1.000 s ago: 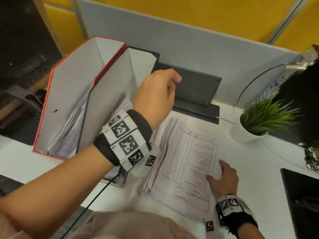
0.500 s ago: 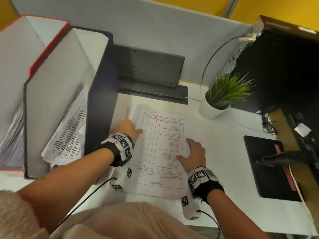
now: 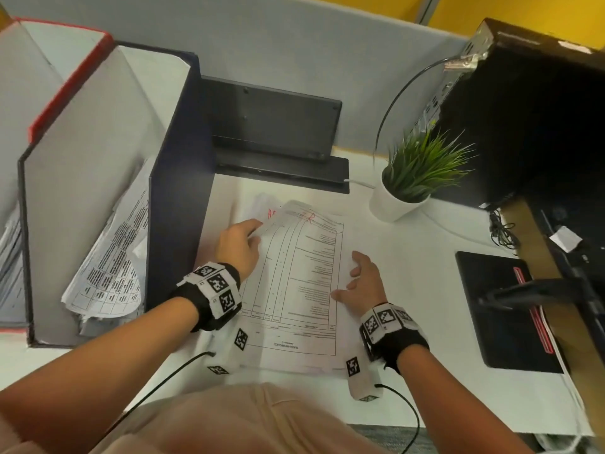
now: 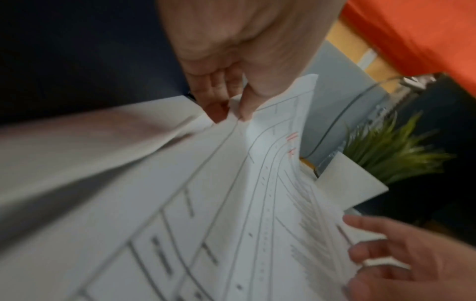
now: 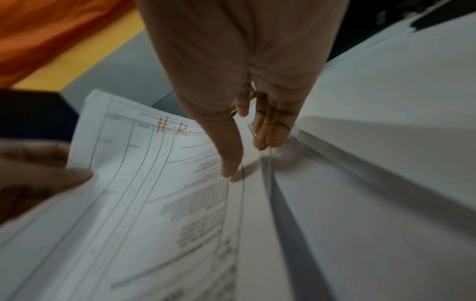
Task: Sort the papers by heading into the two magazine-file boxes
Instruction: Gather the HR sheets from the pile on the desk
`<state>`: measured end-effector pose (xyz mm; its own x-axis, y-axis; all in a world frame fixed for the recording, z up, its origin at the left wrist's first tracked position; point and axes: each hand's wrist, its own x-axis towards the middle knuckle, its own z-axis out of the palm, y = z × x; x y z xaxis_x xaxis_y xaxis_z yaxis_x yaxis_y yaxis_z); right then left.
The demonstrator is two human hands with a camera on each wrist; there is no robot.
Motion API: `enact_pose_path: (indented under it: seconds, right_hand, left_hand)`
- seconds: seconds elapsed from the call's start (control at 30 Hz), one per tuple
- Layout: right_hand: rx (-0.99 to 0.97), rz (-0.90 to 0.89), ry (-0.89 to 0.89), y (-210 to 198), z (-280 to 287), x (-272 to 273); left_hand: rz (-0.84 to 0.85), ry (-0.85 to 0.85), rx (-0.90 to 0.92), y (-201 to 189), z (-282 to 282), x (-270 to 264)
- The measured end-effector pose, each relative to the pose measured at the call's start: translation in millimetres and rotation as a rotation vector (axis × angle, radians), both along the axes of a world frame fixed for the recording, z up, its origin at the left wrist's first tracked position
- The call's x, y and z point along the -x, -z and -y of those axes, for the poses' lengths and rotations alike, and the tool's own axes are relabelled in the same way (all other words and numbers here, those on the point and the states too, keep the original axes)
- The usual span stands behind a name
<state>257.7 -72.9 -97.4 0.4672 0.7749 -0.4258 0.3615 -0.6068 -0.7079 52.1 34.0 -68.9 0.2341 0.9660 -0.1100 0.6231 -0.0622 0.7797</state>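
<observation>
At lower centre of the head view we see the stack of papers (image 3: 301, 290) lying flat on the white desk (image 3: 409, 273). Our right hand (image 3: 363, 283) rests on the stack's right edge, fingers straight and slightly spread. Our left hand (image 3: 239, 247) pinches the top sheet (image 4: 270, 126) at its far left corner, lifting it; red letters "HR" head the page. Left of the stack stands the dark blue file box (image 3: 176, 198) holding papers, with the red file box (image 3: 65, 83) beyond at upper left.
</observation>
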Motion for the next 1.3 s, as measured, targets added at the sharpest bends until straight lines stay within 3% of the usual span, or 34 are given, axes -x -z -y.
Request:
enact_pose_path:
  seconds: [0.13, 0.3, 0.4, 0.5, 0.63, 0.73, 1.17, 1.3]
  right_hand:
    - [-0.042, -0.12, 0.206, -8.4, -3.6, -11.3]
    - [-0.087, -0.185, 0.219, -10.2, -1.6, -17.0]
    - [-0.185, -0.21, 0.243, -3.6, 4.3, -16.8]
    - [-0.247, -0.314, 0.304, 2.4, 11.6, -16.4]
    - [-0.269, -0.42, 0.367, 8.5, 14.3, -15.4]
    - [-0.299, -0.415, 0.358, 10.2, 14.7, -14.1]
    - [-0.413, -0.655, 0.499, 6.5, 11.6, -13.4]
    - [-0.426, -0.594, 0.511, 8.8, 11.4, -14.7]
  left_hand:
    - [0.12, -0.051, 0.164, 0.3, -3.8, -1.3]
    - [0.141, -0.063, 0.21, -0.5, -10.7, -6.2]
    - [0.144, -0.169, 0.209, 0.9, -17.4, -5.9]
    - [0.062, -0.289, 0.204, 3.7, -28.0, -1.0]
    - [-0.102, -0.273, 0.419, 3.1, -38.3, 1.1]
    - [-0.212, -0.217, 0.362, 2.3, -38.0, -1.8]
    - [-0.27, 0.025, 0.082, 5.5, -27.8, -0.2]
    - [-0.177, 0.045, -0.168, 1.7, -18.8, 0.0]
